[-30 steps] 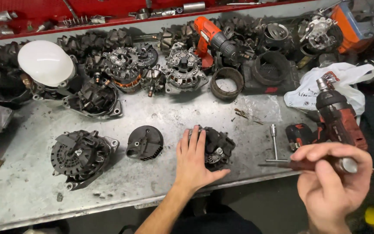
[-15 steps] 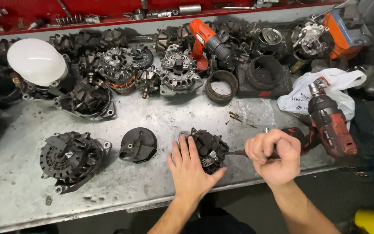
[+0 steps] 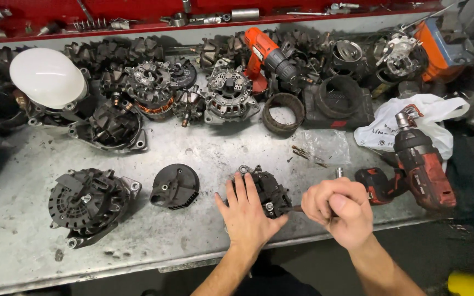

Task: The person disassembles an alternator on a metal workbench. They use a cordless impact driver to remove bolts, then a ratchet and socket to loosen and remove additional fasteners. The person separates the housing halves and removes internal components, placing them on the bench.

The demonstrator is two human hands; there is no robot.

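Observation:
My left hand (image 3: 247, 212) lies flat on a black alternator part (image 3: 266, 188) near the front edge of the grey metal bench (image 3: 204, 148), fingers spread over its near side. My right hand (image 3: 340, 209) is closed in a fist around a thin hand tool, whose dark shaft (image 3: 296, 208) points left and meets the part's right side. The tool's handle is hidden inside the fist.
A black round cover (image 3: 175, 186) and a whole black alternator (image 3: 86, 203) lie to the left. A red cordless impact driver (image 3: 415, 170) rests at the right, by a white plastic bag (image 3: 418, 123). Several alternators, an orange drill (image 3: 267, 55) and a white dome (image 3: 48, 78) crowd the back.
My right hand came in from the right edge with the tool and brought its tip against the part. My left hand stayed on the part.

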